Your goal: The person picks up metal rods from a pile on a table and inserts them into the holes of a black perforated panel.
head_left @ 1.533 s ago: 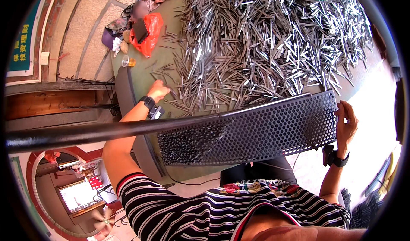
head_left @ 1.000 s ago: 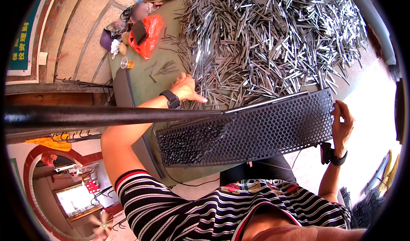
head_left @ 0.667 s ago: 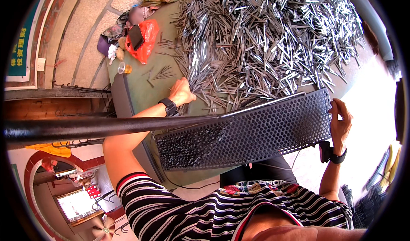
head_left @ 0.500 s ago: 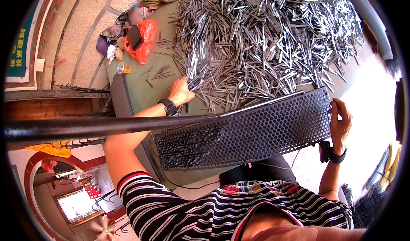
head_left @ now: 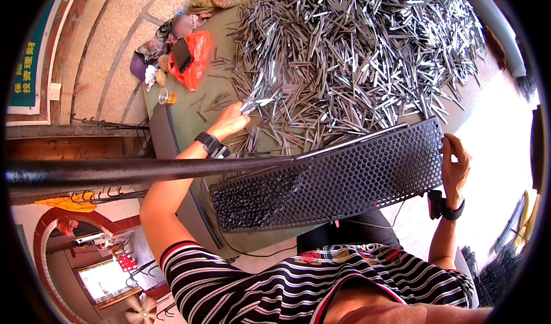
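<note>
My left hand (head_left: 229,121) is closed at the near left edge of a heap of slim dark sticks (head_left: 356,54), and several of these glossy pieces stick out from its fingertips. In front of my body slants a long black perforated panel (head_left: 356,163) with rows of round holes. Its left part is densely filled with small dark ends, while the holes farther right show as bare rings. At the panel's right edge my right hand (head_left: 455,166) is closed, pinching its rim between thumb and fingers.
A dark bar (head_left: 143,172) crosses from the left to the panel's upper edge. On the green table (head_left: 221,80) lie a red plastic bag (head_left: 198,60) with a dark phone-like object, and a small cup (head_left: 166,97) of yellowish liquid. A grey tube (head_left: 499,25) borders the heap at right.
My left hand has drawn back a little to the left, with sticks now showing at its fingertips. The right hand and the panel have hardly moved.
</note>
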Available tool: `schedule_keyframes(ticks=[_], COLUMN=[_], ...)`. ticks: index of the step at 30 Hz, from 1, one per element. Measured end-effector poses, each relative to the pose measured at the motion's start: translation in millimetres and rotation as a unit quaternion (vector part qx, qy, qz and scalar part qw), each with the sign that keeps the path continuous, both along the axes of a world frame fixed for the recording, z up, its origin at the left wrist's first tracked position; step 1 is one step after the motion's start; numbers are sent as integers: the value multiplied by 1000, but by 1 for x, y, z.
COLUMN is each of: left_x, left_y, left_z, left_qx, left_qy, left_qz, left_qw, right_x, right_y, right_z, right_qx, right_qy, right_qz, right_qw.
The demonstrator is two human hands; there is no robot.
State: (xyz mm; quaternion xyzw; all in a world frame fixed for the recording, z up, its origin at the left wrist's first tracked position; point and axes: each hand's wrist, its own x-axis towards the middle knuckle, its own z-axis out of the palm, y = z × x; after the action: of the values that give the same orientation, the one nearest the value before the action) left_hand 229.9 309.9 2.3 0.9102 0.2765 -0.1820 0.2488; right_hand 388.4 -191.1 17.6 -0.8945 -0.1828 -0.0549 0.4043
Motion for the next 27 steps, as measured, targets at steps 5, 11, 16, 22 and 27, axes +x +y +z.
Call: schedule_keyframes(ticks=[5,11,16,22,27], left_x=[19,68,101,83,87], left_y=[5,61,-1,8,-7], left_z=[22,-74,-19,-13,-14], left_qx=[-222,-95,95,173,145], left_qy=[-51,-161,-35,127,153], left_qz=[255,139,84,46,58], left_qw=[939,972,991,976,976], right_x=[-2,-2,0,-2,0], right_y=[4,5,-8,0,-2], right_z=[-2,3,-2,0,-1], right_qx=[10,0,-8,-9,-11], right_qy=[8,-16,-30,-8,-30], right_qz=[-1,19,-14,-2,6], right_qw=[1000,1000,999,1000,999])
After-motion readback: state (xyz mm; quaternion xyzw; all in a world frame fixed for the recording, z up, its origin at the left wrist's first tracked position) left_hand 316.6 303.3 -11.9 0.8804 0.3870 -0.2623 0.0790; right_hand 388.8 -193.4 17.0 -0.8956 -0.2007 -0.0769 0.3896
